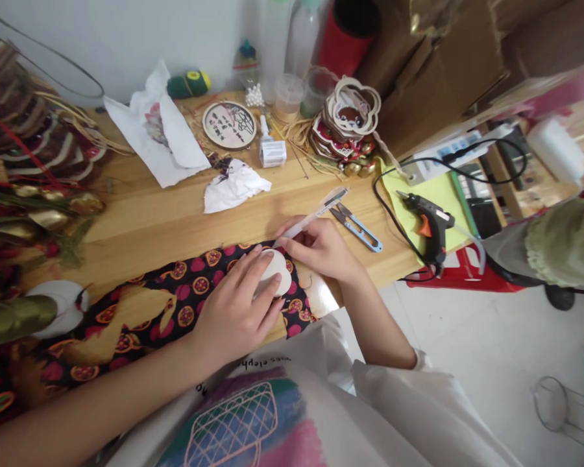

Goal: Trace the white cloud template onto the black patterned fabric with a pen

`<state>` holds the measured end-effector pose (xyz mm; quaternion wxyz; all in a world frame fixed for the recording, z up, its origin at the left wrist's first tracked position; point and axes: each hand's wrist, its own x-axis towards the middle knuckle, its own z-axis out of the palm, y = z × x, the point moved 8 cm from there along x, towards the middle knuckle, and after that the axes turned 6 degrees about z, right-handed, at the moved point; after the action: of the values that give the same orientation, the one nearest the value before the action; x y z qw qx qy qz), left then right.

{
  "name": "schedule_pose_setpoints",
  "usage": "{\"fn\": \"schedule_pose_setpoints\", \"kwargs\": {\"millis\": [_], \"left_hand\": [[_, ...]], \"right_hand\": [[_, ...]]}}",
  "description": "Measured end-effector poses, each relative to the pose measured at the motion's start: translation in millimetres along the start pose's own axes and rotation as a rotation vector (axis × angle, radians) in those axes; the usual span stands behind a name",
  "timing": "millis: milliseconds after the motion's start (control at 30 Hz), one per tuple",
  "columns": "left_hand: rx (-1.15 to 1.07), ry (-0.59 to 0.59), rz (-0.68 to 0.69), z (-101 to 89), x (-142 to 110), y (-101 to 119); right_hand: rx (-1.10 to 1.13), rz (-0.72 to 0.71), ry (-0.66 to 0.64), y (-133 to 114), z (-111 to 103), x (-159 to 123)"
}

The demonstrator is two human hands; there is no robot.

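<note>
My left hand (241,295) holds a small off-white piece with a rounded, scalloped outline (278,275) against the patterned fabric, its fingers curved over the top. In my right hand (324,246) is a slim white pen (316,214), pinched between thumb and fingers. Its tip is low by the upper edge of the piece, partly hidden by the fingers. The dark fabric (199,285) has a print of orange and dark-red fruit and large irregular cut-outs that show the wood below. Blue-handled thread snips (357,227) lie just beyond my right hand.
A black glue gun (428,224) with its cable rests on yellow paper (460,217) at right. Behind are crumpled white paper (236,188), a small white bottle (272,152), a round lettered disc (230,124) and stacked flower frames (353,107). A ribbon spool (61,308) stands at left.
</note>
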<state>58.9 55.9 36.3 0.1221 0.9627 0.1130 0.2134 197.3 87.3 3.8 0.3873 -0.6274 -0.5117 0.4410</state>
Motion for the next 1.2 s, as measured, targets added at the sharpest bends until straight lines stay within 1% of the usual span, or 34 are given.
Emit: {"fn": "schedule_pose_setpoints", "kwargs": {"millis": [133, 367, 733, 900, 1200], "left_hand": [[-0.004, -0.004, 0.003, 1.1, 0.1, 0.1], [-0.009, -0.004, -0.003, 1.2, -0.7, -0.1], [-0.019, -0.005, 0.005, 0.6, 0.9, 0.2], [-0.021, -0.006, 0.017, 0.7, 0.7, 0.7], [-0.001, -0.015, 0.025, 2.0, 0.0, 1.1]], "right_hand": [[0.005, 0.008, 0.015, 1.0, -1.9, -0.7], [-0.001, -0.023, 0.017, -0.7, -3.7, -1.3], [-0.01, -0.043, 0.007, -1.1, -2.4, -3.0], [-0.002, -0.075, -0.004, -3.0, -0.8, -3.4], [-0.007, -0.047, -0.003, -1.7, -3.0, -3.1]]}}
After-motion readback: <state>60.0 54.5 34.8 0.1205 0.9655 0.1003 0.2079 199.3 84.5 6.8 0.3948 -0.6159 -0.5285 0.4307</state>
